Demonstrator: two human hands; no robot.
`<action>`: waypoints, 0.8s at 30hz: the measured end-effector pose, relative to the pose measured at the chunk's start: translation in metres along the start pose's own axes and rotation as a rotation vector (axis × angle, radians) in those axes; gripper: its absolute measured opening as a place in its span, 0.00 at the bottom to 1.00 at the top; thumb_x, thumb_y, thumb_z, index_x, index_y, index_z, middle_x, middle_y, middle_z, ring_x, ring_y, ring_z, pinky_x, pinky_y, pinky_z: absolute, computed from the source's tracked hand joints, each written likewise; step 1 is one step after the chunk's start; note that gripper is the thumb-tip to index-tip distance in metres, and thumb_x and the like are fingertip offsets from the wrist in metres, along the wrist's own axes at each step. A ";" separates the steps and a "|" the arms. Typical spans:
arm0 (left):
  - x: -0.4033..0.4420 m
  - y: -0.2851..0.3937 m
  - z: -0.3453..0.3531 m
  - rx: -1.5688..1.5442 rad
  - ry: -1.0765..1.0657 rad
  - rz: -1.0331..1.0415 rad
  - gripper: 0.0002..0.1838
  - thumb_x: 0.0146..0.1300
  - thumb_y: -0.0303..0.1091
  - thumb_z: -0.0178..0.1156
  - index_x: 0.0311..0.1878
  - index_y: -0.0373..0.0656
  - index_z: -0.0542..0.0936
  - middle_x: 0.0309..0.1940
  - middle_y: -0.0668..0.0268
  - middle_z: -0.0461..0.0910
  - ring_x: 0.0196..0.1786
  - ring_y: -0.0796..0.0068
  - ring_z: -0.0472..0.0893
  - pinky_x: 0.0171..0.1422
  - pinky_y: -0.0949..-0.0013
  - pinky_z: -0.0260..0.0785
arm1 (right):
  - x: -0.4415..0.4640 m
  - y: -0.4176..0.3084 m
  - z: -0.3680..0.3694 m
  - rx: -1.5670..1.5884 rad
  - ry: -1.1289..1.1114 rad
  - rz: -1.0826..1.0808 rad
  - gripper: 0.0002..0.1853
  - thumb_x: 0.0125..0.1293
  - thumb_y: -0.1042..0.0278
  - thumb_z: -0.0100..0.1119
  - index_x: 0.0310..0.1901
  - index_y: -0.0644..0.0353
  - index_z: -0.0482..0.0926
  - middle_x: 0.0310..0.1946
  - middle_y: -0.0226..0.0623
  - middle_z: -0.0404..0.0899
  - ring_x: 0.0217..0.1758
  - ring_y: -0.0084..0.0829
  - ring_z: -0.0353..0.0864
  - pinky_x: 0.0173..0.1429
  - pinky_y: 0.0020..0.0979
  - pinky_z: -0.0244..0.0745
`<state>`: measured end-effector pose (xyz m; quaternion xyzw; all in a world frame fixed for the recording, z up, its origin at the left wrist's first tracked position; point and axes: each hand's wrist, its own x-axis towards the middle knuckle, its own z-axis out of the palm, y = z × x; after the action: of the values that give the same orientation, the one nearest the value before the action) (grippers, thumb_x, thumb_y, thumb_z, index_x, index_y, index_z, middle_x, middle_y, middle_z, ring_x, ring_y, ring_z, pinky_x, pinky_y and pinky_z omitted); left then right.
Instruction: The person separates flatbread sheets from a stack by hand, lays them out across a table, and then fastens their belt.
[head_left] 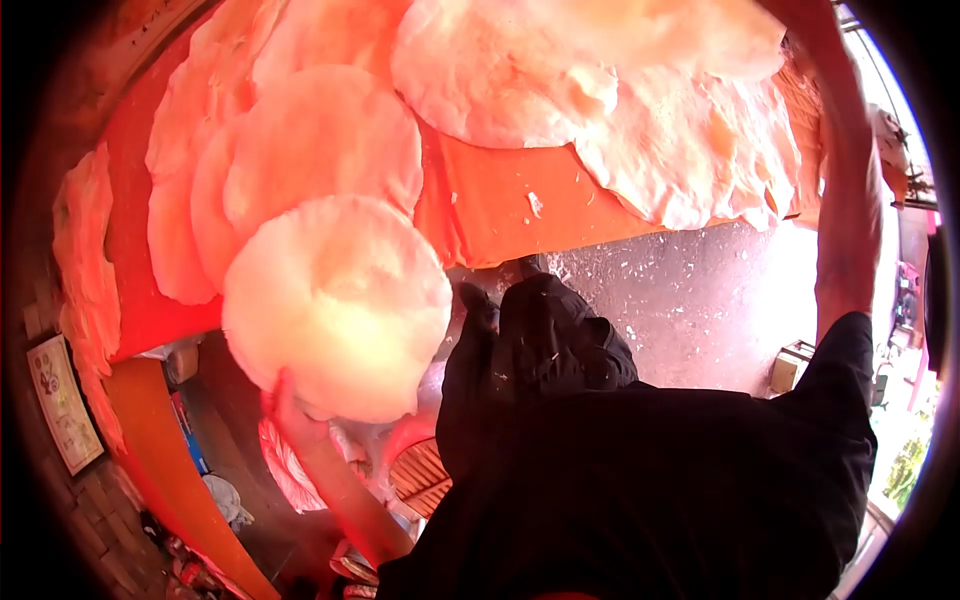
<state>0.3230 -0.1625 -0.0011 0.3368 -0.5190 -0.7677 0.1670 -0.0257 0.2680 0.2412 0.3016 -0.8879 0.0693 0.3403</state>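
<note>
At the lower left, my left hand (283, 392) grips the near edge of a round, pale flatbread (340, 300). A finger or thumb shows on top of it, and the rest of the hand is hidden by the bread. This flatbread hangs over the edge of the orange cloth (500, 195), partly overlapping other flatbreads (325, 140) that lie on it. My right arm reaches up along the right side, and its hand is beyond the top of the view. Large, wrinkled flatbreads (690, 140) lie near that arm.
A small box (791, 367) stands on the speckled floor (690, 290) at the right. More flat sheets (88, 250) hang at the far left, above a framed paper (65, 403). A woven stool or basket (420, 477) and a pale round container (225, 497) are low down.
</note>
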 end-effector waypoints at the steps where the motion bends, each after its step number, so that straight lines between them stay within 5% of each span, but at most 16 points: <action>1: -0.003 0.018 0.012 -0.009 0.023 0.016 0.20 0.65 0.26 0.59 0.60 0.33 0.75 0.57 0.54 0.78 0.56 0.60 0.79 0.60 0.58 0.74 | -0.019 -0.010 0.006 -0.093 -0.017 -0.058 0.12 0.65 0.62 0.59 0.34 0.64 0.79 0.27 0.43 0.79 0.33 0.36 0.80 0.37 0.38 0.74; 5: -0.008 0.084 0.069 -0.013 -0.072 0.129 0.24 0.65 0.30 0.56 0.64 0.33 0.71 0.62 0.51 0.74 0.60 0.56 0.76 0.63 0.57 0.72 | -0.106 -0.042 0.050 -0.286 -0.469 -0.189 0.05 0.62 0.73 0.52 0.34 0.61 0.77 0.23 0.37 0.78 0.23 0.30 0.79 0.26 0.34 0.73; 7: -0.004 0.104 0.109 -0.013 -0.118 0.165 0.25 0.66 0.30 0.55 0.65 0.32 0.69 0.62 0.50 0.73 0.61 0.55 0.76 0.63 0.57 0.72 | -0.211 -0.043 0.128 -0.415 -0.359 -0.419 0.03 0.58 0.73 0.52 0.31 0.57 0.77 0.22 0.37 0.77 0.27 0.37 0.81 0.28 0.41 0.72; 8: -0.001 0.112 0.132 -0.012 -0.144 0.184 0.25 0.66 0.30 0.55 0.66 0.32 0.68 0.63 0.50 0.73 0.61 0.55 0.75 0.63 0.57 0.72 | -0.211 -0.065 0.127 0.043 -1.100 0.077 0.12 0.60 0.66 0.57 0.46 0.54 0.79 0.38 0.43 0.79 0.42 0.42 0.82 0.43 0.41 0.76; 11: 0.013 0.133 0.201 -0.091 -0.312 0.320 0.25 0.69 0.33 0.53 0.67 0.32 0.68 0.64 0.51 0.72 0.64 0.57 0.73 0.68 0.57 0.67 | -0.273 -0.088 0.127 0.264 -0.792 0.147 0.22 0.57 0.57 0.66 0.51 0.60 0.78 0.42 0.46 0.78 0.43 0.49 0.80 0.47 0.46 0.75; 15: 0.008 0.154 0.266 -0.266 -0.424 0.535 0.27 0.73 0.42 0.50 0.68 0.34 0.67 0.66 0.54 0.71 0.66 0.60 0.72 0.74 0.56 0.57 | -0.257 -0.078 0.104 0.476 -0.783 0.433 0.23 0.58 0.56 0.67 0.51 0.62 0.81 0.40 0.48 0.80 0.45 0.50 0.80 0.49 0.44 0.75; 16: -0.006 0.151 0.283 -0.175 -0.300 0.610 0.27 0.74 0.44 0.48 0.68 0.36 0.68 0.65 0.55 0.72 0.66 0.61 0.72 0.75 0.55 0.56 | -0.260 -0.069 0.102 0.474 -0.712 0.489 0.23 0.58 0.56 0.68 0.51 0.62 0.81 0.41 0.48 0.81 0.45 0.50 0.81 0.49 0.44 0.75; 19: 0.015 0.111 0.245 -0.109 -0.400 0.451 0.23 0.73 0.41 0.50 0.66 0.38 0.70 0.63 0.56 0.74 0.65 0.63 0.73 0.73 0.55 0.61 | -0.265 -0.035 0.095 0.381 -0.515 0.585 0.21 0.58 0.57 0.69 0.49 0.63 0.82 0.39 0.47 0.82 0.37 0.46 0.82 0.42 0.41 0.76; 21: 0.045 0.053 0.204 -0.213 -0.283 0.055 0.22 0.72 0.36 0.54 0.66 0.40 0.70 0.62 0.59 0.75 0.63 0.64 0.75 0.70 0.56 0.65 | -0.253 -0.027 0.078 0.340 -0.472 0.685 0.20 0.58 0.59 0.70 0.48 0.62 0.82 0.37 0.44 0.83 0.34 0.43 0.82 0.39 0.39 0.76; 24: 0.043 -0.044 0.197 -0.087 -0.195 -0.074 0.24 0.68 0.33 0.59 0.66 0.38 0.70 0.61 0.60 0.75 0.61 0.65 0.76 0.65 0.60 0.70 | -0.244 -0.042 0.090 0.470 -0.350 0.658 0.19 0.57 0.58 0.70 0.46 0.60 0.83 0.35 0.44 0.83 0.34 0.45 0.82 0.40 0.40 0.77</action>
<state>0.1605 -0.0362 -0.0098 0.2719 -0.4860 -0.8244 0.1017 0.0917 0.3238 0.0120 0.0792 -0.9411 0.3219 0.0668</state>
